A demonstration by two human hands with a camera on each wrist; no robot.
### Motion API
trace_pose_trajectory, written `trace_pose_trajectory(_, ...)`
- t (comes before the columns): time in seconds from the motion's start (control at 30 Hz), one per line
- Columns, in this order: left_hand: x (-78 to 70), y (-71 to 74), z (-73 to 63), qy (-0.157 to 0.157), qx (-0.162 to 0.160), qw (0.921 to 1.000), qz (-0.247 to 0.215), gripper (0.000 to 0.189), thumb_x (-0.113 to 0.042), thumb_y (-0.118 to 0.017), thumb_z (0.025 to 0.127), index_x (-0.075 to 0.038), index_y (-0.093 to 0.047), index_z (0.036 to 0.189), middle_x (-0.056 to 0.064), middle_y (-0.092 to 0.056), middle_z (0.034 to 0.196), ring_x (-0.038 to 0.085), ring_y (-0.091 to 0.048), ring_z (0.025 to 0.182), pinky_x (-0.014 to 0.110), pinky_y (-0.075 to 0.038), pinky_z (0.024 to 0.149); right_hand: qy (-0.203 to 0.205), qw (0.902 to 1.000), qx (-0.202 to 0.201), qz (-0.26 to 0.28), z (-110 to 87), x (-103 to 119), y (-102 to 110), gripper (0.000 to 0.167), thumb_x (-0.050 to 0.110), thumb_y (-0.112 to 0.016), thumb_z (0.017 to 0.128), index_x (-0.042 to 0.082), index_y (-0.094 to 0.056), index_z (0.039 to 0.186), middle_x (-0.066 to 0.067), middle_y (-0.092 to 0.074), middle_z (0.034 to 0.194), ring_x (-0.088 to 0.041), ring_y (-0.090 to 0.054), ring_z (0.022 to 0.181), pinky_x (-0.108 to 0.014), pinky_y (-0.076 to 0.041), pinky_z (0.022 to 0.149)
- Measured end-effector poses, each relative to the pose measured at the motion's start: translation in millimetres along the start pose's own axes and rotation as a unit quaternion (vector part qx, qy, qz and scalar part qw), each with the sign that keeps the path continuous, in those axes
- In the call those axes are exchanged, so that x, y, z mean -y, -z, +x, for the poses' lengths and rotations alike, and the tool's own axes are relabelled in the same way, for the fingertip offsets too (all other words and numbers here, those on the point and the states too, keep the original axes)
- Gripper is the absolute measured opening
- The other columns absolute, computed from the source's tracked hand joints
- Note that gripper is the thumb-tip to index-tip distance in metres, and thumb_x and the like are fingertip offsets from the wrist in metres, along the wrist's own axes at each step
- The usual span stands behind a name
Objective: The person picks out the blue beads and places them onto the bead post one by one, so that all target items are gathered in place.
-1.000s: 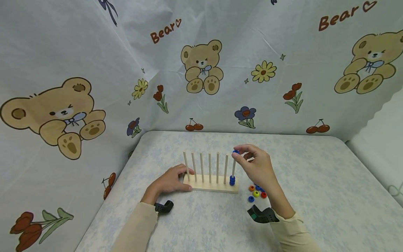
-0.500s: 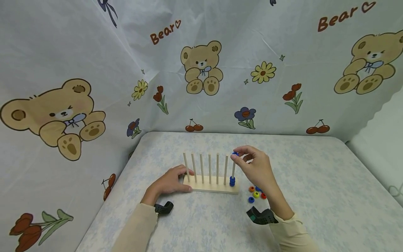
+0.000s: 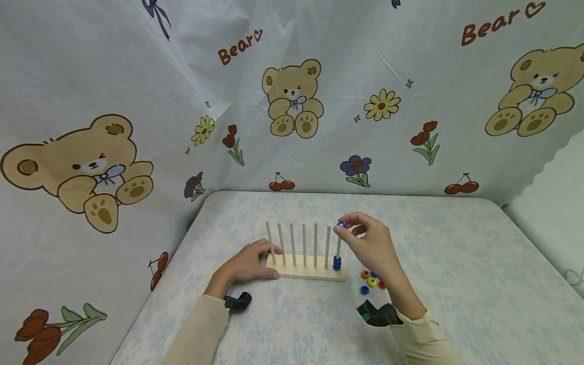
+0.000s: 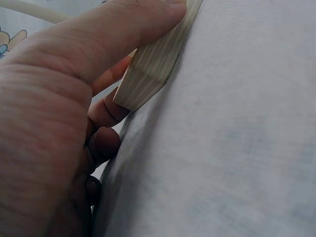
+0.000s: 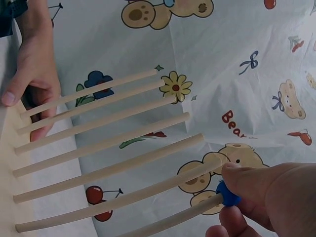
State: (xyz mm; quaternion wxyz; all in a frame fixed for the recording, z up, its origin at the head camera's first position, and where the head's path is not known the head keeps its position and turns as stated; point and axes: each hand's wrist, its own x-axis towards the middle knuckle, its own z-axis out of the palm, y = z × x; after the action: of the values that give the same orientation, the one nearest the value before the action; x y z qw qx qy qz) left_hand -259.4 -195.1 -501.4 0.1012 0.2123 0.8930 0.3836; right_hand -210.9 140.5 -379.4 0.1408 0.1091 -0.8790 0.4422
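My left hand (image 3: 248, 262) grips the left end of a wooden peg rack (image 3: 301, 271), thumb along the front edge and fingers behind; the left wrist view shows the thumb on the striped wood of its base (image 4: 153, 61). Thumb and fingers of my right hand (image 3: 370, 244) pinch a blue bead (image 5: 227, 194) at the top of the rightmost peg (image 5: 182, 217), the peg's tip right at the bead. Low on that same peg sits a short stack of blue beads (image 3: 336, 263). The other upright pegs are bare.
Several loose beads lie right of the rack on the pale table (image 3: 296, 324), partly behind my right forearm: an orange bead (image 3: 365, 274), a yellow bead (image 3: 372, 282), a red bead (image 3: 382, 285) and blue ones. A bear-print cloth (image 3: 182, 91) hangs behind and at the left.
My right hand has shifted slightly left and down with the blue bead, at the top of the rightmost peg. My left hand keeps its grip on the rack.
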Motion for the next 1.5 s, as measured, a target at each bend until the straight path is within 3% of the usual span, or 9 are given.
trace_pose_trajectory(0.37,0.8,-1.6,0.0,0.001,-0.002,1.0000,-0.001,0.052,-0.048,-0.090,0.070,-0.039,-0.066,0.115,-0.017,-0.060,0.119,0.010,-0.056,0.109,0.037,-0.046,0.097,-0.002,0.9999,0.010,0.000,-0.9,0.0,0.2,0.021,0.030,-0.075,0.092,0.017,-0.072,0.108,-0.003,-0.071,0.096,-0.019,-0.063,0.083,-0.029,-0.049,0.059)
trace_pose_trajectory(0.6,0.1,-1.0,0.5,0.000,-0.005,1.0000,0.000,0.051,-0.047,-0.090,0.070,-0.040,-0.066,0.114,-0.016,-0.060,0.119,0.011,-0.056,0.108,0.037,-0.045,0.096,0.013,0.9998,-0.004,-0.016,-0.6,0.7,0.4,0.024,0.030,-0.076,0.091,0.015,-0.073,0.109,-0.007,-0.067,0.099,-0.021,-0.058,0.087,-0.032,-0.045,0.068)
trace_pose_trajectory(1.03,0.0,1.7,0.7,-0.005,0.004,0.9999,-0.008,0.056,-0.049,-0.089,0.070,-0.034,-0.067,0.119,-0.015,-0.059,0.121,0.012,-0.056,0.110,0.039,-0.045,0.097,0.011,0.9998,-0.005,-0.015,-0.5,1.0,1.9,0.024,0.032,-0.075,0.092,0.016,-0.073,0.110,-0.006,-0.066,0.099,-0.019,-0.058,0.084,-0.029,-0.045,0.062)
trace_pose_trajectory(1.5,-0.9,2.1,0.8,-0.002,0.006,0.9999,-0.014,0.053,-0.049,-0.089,0.070,-0.037,-0.066,0.116,-0.015,-0.060,0.120,0.012,-0.056,0.112,0.041,-0.045,0.099,0.013,0.9999,-0.003,-0.009,-1.0,1.6,9.5,0.025,0.033,-0.073,0.093,0.017,-0.072,0.111,-0.005,-0.067,0.100,-0.018,-0.059,0.085,-0.031,-0.046,0.067)
